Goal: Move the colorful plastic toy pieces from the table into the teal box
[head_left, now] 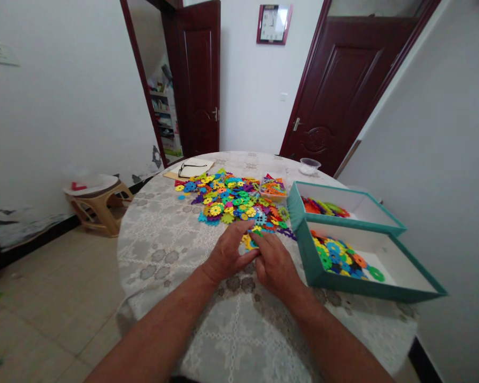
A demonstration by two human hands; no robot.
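A heap of colourful plastic snowflake-shaped pieces (231, 199) lies on the round table with a lace cloth (175, 244). My left hand (228, 252) and my right hand (274, 263) meet at the near edge of the heap, fingers pinched together on a few yellow and blue pieces (250, 240). To the right stand two teal boxes: the near box (383, 287) holds several green, blue and orange pieces, the far box (303, 210) holds red, orange and green ones.
A small clear tub of pieces (273, 187), a notebook with glasses (188, 168) and a clear bowl (310, 165) sit at the table's far side. A low stool (98, 199) stands left by the wall. Two dark doors are behind.
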